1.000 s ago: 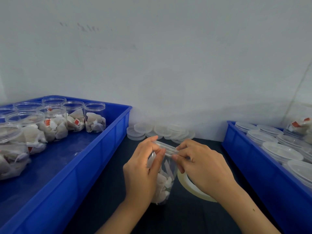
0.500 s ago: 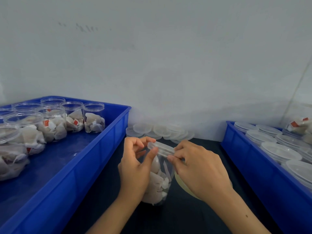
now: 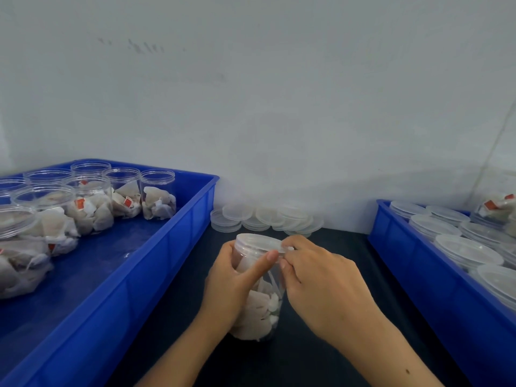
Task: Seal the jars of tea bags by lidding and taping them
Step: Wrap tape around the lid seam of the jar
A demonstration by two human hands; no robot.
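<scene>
A clear jar of tea bags (image 3: 258, 311) stands on the dark table between my hands, with a clear lid (image 3: 258, 243) on top. My left hand (image 3: 233, 283) wraps round the jar's left side, thumb lying across its front below the lid. My right hand (image 3: 321, 277) pinches at the lid's right rim with curled fingers; whether tape is between them is too small to tell. The tape roll is hidden behind my right hand.
A blue bin (image 3: 156, 275) on the left holds several open jars of tea bags (image 3: 157, 195). Loose clear lids (image 3: 265, 217) lie against the white wall. Lidded jars (image 3: 463, 250) fill a second blue bin (image 3: 413, 275) on the right.
The jar has tipped from leaning toward me to nearly upright, so its lid top shows. My left thumb has slid across the jar's front. The tape roll has gone out of sight.
</scene>
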